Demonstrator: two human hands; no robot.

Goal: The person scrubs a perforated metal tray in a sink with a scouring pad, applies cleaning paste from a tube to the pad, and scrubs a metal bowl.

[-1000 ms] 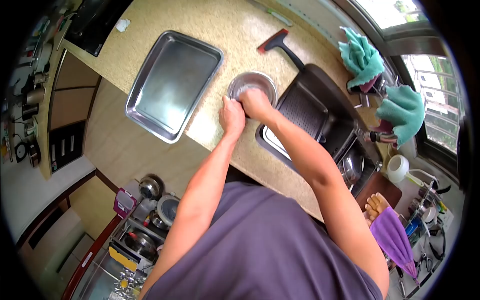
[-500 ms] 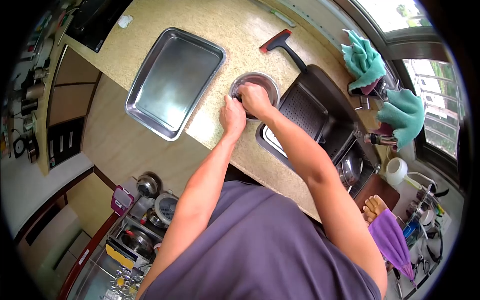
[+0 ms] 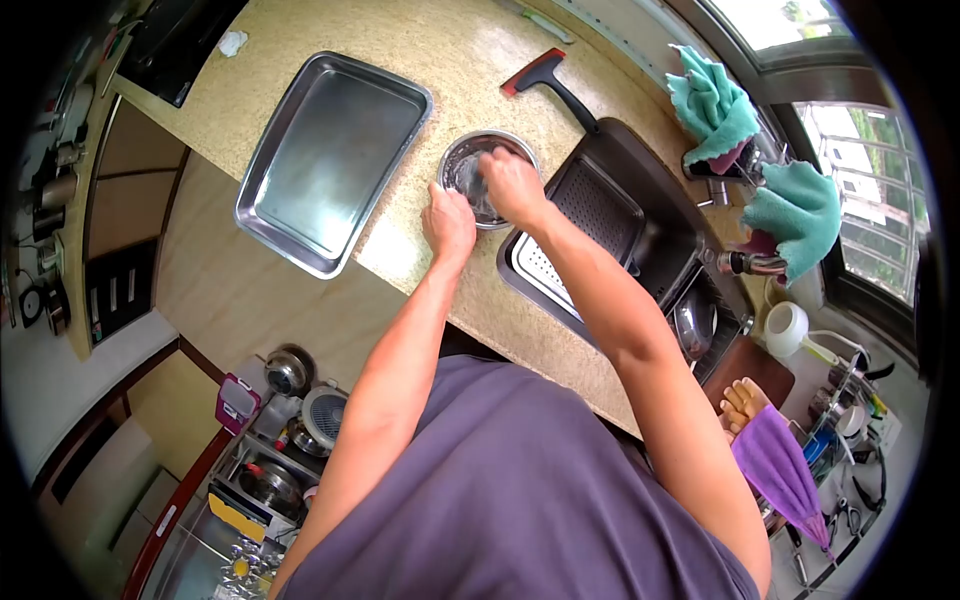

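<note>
Head view: left hand (image 3: 449, 222) closed on rim of metal bowl (image 3: 466, 172), right hand (image 3: 511, 186) inside, fingers blurred, grip unclear

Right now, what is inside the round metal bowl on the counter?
Pale, wet-looking patches show inside the bowl; I can't tell what they are. The right hand, its fingertips blurred, covers part of the interior, so anything beneath it is hidden.
</note>
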